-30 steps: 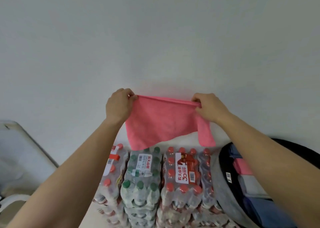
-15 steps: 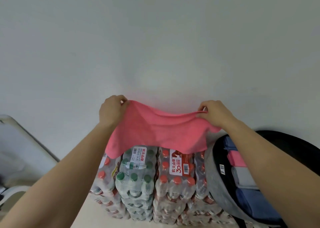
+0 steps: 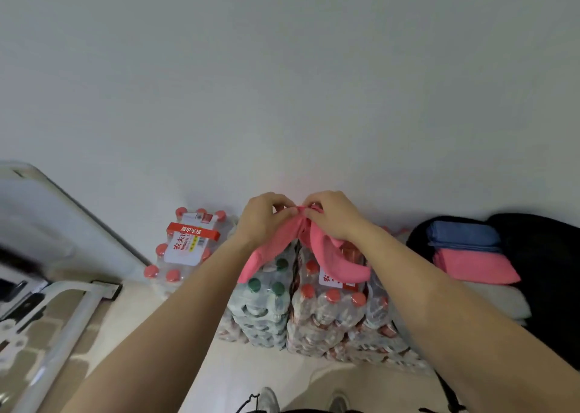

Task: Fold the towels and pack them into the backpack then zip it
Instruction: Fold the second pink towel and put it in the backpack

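A pink towel (image 3: 332,255) hangs folded in half in the air above the stacked water packs. My left hand (image 3: 262,216) and my right hand (image 3: 332,215) meet at its top edge, each pinching a corner, fingertips touching. The two halves droop down and apart below the hands. At the right, an open black backpack (image 3: 546,255) holds a folded blue towel (image 3: 464,235) on top, a folded pink towel (image 3: 474,266) under it, and a grey-white one (image 3: 489,303) below.
Shrink-wrapped packs of water bottles (image 3: 310,312) are stacked on the floor straight ahead, another pack (image 3: 188,246) stands to the left against the white wall. A white metal frame (image 3: 62,328) lies at the lower left. My shoes (image 3: 270,400) show at the bottom.
My hands have come together from shoulder width, bringing the two top corners of the pink towel to meet. The view has tilted down, showing more floor and backpack.
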Tool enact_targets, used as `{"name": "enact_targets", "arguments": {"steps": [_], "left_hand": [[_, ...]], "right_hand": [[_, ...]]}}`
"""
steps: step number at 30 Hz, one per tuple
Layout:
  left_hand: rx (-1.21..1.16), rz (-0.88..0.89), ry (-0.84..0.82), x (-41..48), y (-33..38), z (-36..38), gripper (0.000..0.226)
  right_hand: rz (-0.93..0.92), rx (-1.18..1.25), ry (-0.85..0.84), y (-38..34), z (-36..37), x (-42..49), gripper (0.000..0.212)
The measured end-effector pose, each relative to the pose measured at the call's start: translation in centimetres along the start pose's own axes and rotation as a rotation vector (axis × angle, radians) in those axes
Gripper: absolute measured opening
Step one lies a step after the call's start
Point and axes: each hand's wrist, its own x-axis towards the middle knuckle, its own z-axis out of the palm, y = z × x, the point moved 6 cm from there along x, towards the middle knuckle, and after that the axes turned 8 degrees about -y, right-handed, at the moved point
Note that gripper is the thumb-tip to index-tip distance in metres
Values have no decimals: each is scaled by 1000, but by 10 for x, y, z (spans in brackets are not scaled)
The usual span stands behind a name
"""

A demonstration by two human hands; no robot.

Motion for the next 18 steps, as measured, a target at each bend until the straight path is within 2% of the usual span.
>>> {"name": "enact_targets", "arguments": {"steps": [5, 10, 13, 18], "left_hand": [[55, -73, -18, -14, -27, -15, 12], [98, -100, 39, -20, -38, -45, 17], [57, -120, 115, -22, -40, -65, 16], [-33, -71, 320, -12, -18, -107, 17]], "right_hand": [[5, -70, 23, 4, -23, 7, 20], [7, -115, 62, 5, -40, 13, 20], [10, -64, 64, 4, -48, 15, 17], [-27, -10, 86, -16, -77, 21, 34]]}}
